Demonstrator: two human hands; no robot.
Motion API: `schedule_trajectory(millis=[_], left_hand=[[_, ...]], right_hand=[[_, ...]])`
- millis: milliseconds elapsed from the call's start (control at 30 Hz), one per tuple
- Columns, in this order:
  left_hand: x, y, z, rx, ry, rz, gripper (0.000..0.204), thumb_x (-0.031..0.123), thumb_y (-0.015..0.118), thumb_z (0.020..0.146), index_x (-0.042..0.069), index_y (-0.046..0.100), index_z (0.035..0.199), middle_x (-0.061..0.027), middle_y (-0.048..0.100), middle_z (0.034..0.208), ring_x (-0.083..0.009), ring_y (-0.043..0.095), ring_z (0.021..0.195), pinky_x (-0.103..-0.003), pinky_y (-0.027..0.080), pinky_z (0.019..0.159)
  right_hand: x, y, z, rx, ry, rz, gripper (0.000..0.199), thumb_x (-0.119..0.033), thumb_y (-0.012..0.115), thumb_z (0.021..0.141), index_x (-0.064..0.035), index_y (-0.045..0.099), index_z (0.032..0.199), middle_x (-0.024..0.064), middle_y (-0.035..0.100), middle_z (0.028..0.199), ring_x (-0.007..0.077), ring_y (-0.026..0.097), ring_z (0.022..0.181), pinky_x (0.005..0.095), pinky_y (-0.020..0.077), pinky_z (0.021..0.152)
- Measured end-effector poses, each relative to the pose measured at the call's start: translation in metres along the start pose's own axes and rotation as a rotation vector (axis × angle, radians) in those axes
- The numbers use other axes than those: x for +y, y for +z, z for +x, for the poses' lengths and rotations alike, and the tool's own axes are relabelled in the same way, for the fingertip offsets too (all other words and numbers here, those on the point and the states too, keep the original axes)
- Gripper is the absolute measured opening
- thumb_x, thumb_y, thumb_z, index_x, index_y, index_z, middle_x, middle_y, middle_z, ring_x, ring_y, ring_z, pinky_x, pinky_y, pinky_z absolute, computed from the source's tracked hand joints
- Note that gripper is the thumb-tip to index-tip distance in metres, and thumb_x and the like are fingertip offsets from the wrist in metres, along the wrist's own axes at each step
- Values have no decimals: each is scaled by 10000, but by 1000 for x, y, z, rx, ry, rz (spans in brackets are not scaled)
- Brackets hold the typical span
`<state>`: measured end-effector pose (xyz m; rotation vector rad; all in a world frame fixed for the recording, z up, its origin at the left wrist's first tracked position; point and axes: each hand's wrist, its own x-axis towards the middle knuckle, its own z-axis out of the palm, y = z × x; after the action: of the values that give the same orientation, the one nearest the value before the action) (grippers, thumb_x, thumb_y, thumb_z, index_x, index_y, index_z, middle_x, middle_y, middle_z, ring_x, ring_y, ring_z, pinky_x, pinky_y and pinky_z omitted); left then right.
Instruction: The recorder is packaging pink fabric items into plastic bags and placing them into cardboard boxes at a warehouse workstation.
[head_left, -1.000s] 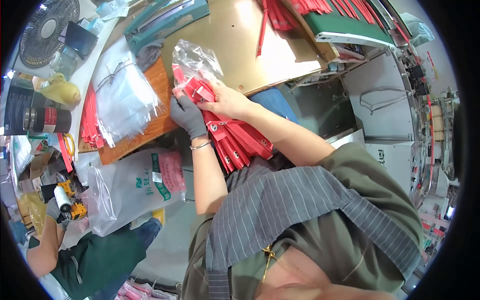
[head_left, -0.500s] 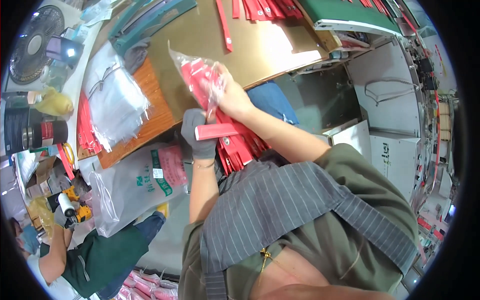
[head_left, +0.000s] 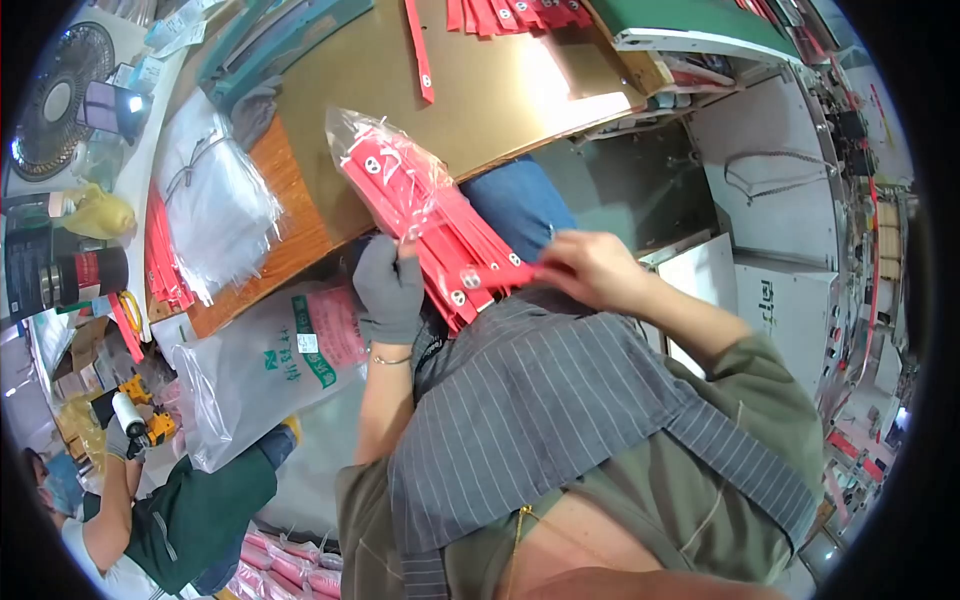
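A bundle of red strips (head_left: 450, 262) with small round white marks lies tilted in front of my apron. A clear plastic bag (head_left: 345, 127) covers its upper part, and the lower ends stick out. My left hand (head_left: 390, 290), in a grey glove with bare fingertips, grips the bundle's left side at the bag's mouth. My right hand (head_left: 600, 272), bare, has its fingers pinched on the end of one red strip (head_left: 505, 276) that crosses the bundle's lower ends. Part of that strip is hidden by the fingers.
More red strips (head_left: 520, 15) lie on the tan table (head_left: 480, 110). Clear bags (head_left: 215, 195) are stacked at left, above a large printed plastic bag (head_left: 235, 385). A fan (head_left: 58, 100) stands far left. At lower left, a person in a green apron (head_left: 215, 515) holds a yellow-black tool (head_left: 155, 428).
My right hand has moved from the bag's upper part down and right to a strip's end. That strip has swung to point right. More of the bagged bundle shows.
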<state>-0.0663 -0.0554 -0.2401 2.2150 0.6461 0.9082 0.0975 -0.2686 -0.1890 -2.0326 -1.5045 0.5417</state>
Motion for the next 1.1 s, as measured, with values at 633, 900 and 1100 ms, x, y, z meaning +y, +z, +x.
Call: schedule_trajectory(millis=[633, 900, 1100], left_hand=[[74, -83, 133, -111, -22, 57, 101, 60, 583, 787, 40, 551, 880, -74, 548, 703, -149, 501, 588, -301, 410, 546], [84, -167, 249, -212, -329, -27, 199, 178, 526, 814, 10, 627, 848, -75, 645, 708, -93, 548, 464, -227, 418, 389], [60, -135, 262, -213, -211, -10, 253, 147, 489, 862, -27, 648, 953, -64, 604, 551, -106, 541, 426, -242, 412, 403]], right_hand=[[-98, -64, 141, 778, -515, -232, 108, -123, 647, 713, -96, 586, 798, 55, 555, 595, 229, 584, 544, 324, 442, 456], [-134, -171, 232, 449, -100, 93, 224, -256, 661, 802, -38, 608, 802, 140, 633, 746, 273, 619, 724, 359, 474, 650], [-74, -149, 304, 436, -61, 164, 144, -165, 605, 779, -23, 623, 792, 70, 582, 599, 139, 552, 516, 293, 454, 478]])
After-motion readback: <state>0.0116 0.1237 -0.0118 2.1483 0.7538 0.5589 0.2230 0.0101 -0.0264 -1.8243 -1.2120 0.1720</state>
